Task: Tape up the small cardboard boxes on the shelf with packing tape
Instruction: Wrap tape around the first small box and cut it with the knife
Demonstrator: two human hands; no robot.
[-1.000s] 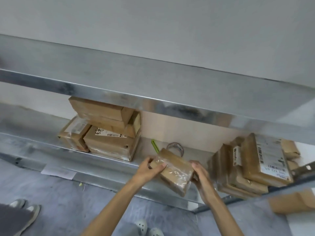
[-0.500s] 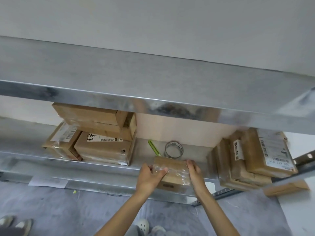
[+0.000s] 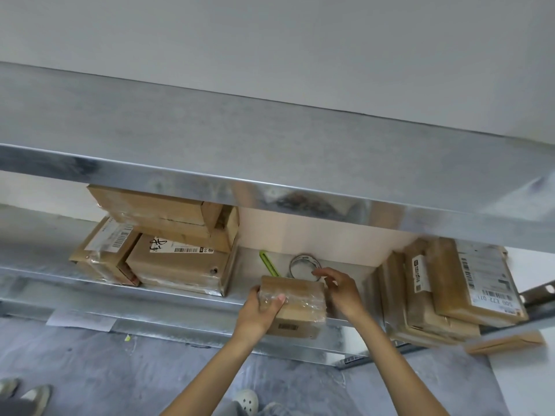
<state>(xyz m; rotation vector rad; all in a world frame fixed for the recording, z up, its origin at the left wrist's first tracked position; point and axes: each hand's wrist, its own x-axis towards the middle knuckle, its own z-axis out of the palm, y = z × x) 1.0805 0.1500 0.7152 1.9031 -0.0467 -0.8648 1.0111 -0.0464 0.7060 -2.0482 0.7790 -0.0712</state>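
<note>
Since half a second ago, let go of the small cardboard box [image 3: 300, 301] with the right hand [image 3: 339, 291], now raised just beside the tape roll [image 3: 304, 265], fingers loosely spread and holding nothing. Grips the box's left end with the left hand [image 3: 259, 313], thumb pressed on the clear tape on top. Sits at the front edge of the lower shelf [image 3: 168, 298], slightly overhanging. Green cutter [image 3: 268, 262] just left of the roll.

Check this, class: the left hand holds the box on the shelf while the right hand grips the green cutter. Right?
No. The head view shows the right hand hovering at the tape roll, not gripping the cutter. The left hand does hold the box on the shelf.
</note>
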